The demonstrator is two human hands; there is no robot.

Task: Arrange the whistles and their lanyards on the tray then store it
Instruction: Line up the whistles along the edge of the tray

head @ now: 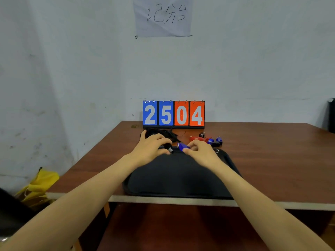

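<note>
A black tray (174,180) lies on the brown table at its near edge. My right hand (201,151) pinches a blue whistle (182,146) over the tray's far rim. My left hand (151,145) grips the black clip end of a lanyard (170,149) right beside it. A tangle of black lanyards (164,133) lies behind my left hand. Red, blue and black whistles (208,139) lie loose on the table beyond the tray's far right corner.
A flip scoreboard (173,114) reading 2504 stands against the wall at the table's back edge. A paper sign (163,16) hangs above. A yellow bag (39,186) lies on the floor at left. A dark object (331,115) stands at far right.
</note>
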